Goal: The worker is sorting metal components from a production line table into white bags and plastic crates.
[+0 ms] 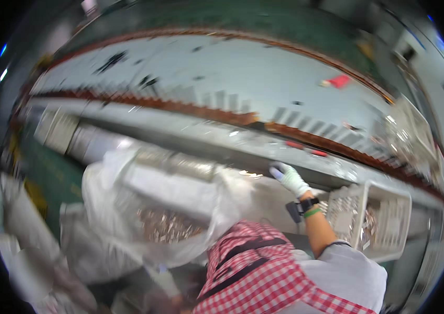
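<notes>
My right hand [289,179], in a white glove with a dark watch and a green band at the wrist, reaches over the near metal ledge [201,131] of the bench. Its fingers are stretched out and nothing shows in them. Low in the picture, my gloved left hand [164,280] is smeared by motion beside a large white sack [101,191]; its fingers cannot be made out. The sack stands wide open in front of me. Many small, shiny, brownish pieces [169,226] lie inside it, too blurred to name.
A white plastic crate [402,209] with small packed items stands at the right, and another crate [413,118] sits on the pale bench top [195,63]. A red object [340,81] lies on the bench. More pale sacks [25,225] crowd the left side.
</notes>
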`<act>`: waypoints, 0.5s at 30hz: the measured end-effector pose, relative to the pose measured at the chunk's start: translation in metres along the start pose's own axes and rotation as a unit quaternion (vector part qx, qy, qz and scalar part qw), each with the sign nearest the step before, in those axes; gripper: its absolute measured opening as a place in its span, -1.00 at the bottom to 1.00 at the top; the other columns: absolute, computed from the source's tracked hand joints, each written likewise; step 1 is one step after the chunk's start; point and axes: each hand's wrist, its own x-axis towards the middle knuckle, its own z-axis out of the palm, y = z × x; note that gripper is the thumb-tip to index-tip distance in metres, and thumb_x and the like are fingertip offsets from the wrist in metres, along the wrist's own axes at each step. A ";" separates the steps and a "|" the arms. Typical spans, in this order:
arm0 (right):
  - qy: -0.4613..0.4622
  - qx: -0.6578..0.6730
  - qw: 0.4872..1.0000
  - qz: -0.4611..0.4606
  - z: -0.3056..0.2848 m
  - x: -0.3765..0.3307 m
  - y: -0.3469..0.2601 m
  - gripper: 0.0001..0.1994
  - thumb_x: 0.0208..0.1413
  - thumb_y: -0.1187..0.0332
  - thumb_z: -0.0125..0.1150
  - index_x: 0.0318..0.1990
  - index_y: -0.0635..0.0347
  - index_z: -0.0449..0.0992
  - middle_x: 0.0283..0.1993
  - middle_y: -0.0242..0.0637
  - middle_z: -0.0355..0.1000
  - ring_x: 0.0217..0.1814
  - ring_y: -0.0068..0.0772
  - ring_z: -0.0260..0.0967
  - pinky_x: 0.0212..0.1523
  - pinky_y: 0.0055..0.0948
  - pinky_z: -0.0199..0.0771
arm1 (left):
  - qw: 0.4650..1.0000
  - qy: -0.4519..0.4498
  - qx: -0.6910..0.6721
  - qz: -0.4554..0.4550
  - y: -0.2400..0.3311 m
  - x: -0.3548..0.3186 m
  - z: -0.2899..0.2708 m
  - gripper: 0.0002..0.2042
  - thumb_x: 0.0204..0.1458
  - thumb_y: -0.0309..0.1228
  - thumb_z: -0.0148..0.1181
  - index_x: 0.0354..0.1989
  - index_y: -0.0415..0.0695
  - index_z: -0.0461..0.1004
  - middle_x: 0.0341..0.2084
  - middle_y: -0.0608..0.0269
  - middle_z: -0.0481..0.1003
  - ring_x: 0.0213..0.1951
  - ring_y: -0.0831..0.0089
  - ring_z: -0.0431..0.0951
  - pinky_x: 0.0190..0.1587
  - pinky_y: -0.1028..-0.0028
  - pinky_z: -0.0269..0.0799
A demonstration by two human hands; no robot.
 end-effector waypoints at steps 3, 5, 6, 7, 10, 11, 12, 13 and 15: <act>0.320 0.153 0.935 0.018 -0.029 0.012 0.075 -0.73 0.03 0.30 0.04 -0.15 0.26 0.38 -0.21 -0.19 0.40 -0.18 -0.40 0.32 -0.15 -0.47 0.30 | 0.989 -0.001 0.096 0.115 -0.010 0.014 0.009 -0.40 -0.13 -0.49 -0.07 0.18 -0.25 -0.03 0.10 0.00 0.12 0.03 0.31 0.20 0.03 0.45 0.13; 0.448 0.269 0.852 -0.003 -0.053 0.022 0.081 -0.70 0.06 0.30 0.02 -0.09 0.27 0.32 -0.18 -0.26 0.35 -0.17 -0.47 0.27 -0.17 -0.48 0.31 | 0.974 0.002 0.140 0.177 -0.064 0.053 -0.016 -0.37 -0.15 -0.43 0.01 0.16 -0.29 -0.01 0.12 -0.06 0.09 0.11 0.22 0.14 0.13 0.40 0.03; 0.490 0.311 0.815 -0.002 -0.068 0.025 0.066 -0.68 0.07 0.30 0.00 -0.05 0.28 0.28 -0.15 -0.29 0.32 -0.16 -0.49 0.24 -0.17 -0.49 0.31 | 0.973 -0.007 0.141 0.184 -0.055 0.054 -0.011 -0.37 -0.15 -0.43 0.01 0.16 -0.29 -0.01 0.12 -0.06 0.09 0.11 0.22 0.14 0.13 0.40 0.03; 0.499 0.347 0.794 -0.002 -0.079 0.022 0.049 -0.62 0.08 0.30 -0.02 0.02 0.29 0.19 -0.10 -0.26 0.29 -0.12 -0.46 0.22 -0.12 -0.51 0.27 | 0.984 -0.052 0.120 0.120 -0.048 0.048 -0.011 -0.39 -0.11 -0.50 -0.07 0.19 -0.21 -0.09 0.13 -0.04 0.03 -0.06 0.23 0.25 -0.17 0.39 0.23; 0.610 0.248 0.748 -0.081 -0.124 0.037 0.075 -0.61 0.04 0.37 0.01 0.03 0.30 0.18 -0.08 -0.25 0.28 -0.11 -0.41 0.22 -0.09 -0.55 0.22 | 0.986 -0.134 0.077 0.064 0.019 0.022 0.020 -0.38 -0.05 -0.56 -0.16 0.23 -0.11 -0.22 0.14 -0.02 -0.06 -0.32 0.25 0.37 -0.67 0.40 0.43; 0.569 0.252 0.781 -0.051 -0.123 0.055 0.080 -0.62 0.03 0.38 0.01 0.02 0.32 0.20 -0.10 -0.25 0.30 -0.11 -0.41 0.22 -0.10 -0.55 0.22 | 0.991 -0.119 0.047 0.040 0.037 0.008 0.019 -0.38 -0.04 -0.57 -0.16 0.23 -0.08 -0.22 0.15 -0.02 -0.07 -0.30 0.22 0.36 -0.65 0.40 0.46; 0.530 0.253 0.809 -0.019 -0.124 0.068 0.081 -0.63 0.02 0.39 0.01 0.00 0.33 0.22 -0.12 -0.25 0.32 -0.11 -0.41 0.22 -0.12 -0.54 0.22 | 0.994 -0.109 0.019 0.017 0.047 0.005 0.019 -0.38 -0.04 -0.57 -0.16 0.24 -0.06 -0.22 0.15 -0.01 -0.08 -0.28 0.18 0.36 -0.63 0.39 0.49; 0.454 0.253 0.853 0.036 -0.129 0.075 0.076 -0.66 0.02 0.40 0.00 -0.03 0.30 0.29 -0.17 -0.29 0.33 -0.19 -0.50 0.17 -0.18 -0.57 0.21 | 0.993 -0.101 0.047 0.041 0.032 0.015 0.016 -0.36 -0.03 -0.59 -0.16 0.24 0.01 -0.22 0.16 0.02 -0.10 -0.26 0.12 0.34 -0.61 0.37 0.51; 0.478 0.301 0.825 -0.004 -0.129 0.090 0.054 -0.70 0.01 0.39 0.02 -0.09 0.31 0.34 -0.25 -0.32 0.37 -0.24 -0.52 0.21 -0.20 -0.57 0.21 | 0.995 -0.101 0.021 0.015 0.024 0.017 0.007 -0.36 -0.03 -0.60 -0.15 0.24 0.03 -0.21 0.16 0.02 -0.11 -0.25 0.10 0.33 -0.61 0.36 0.52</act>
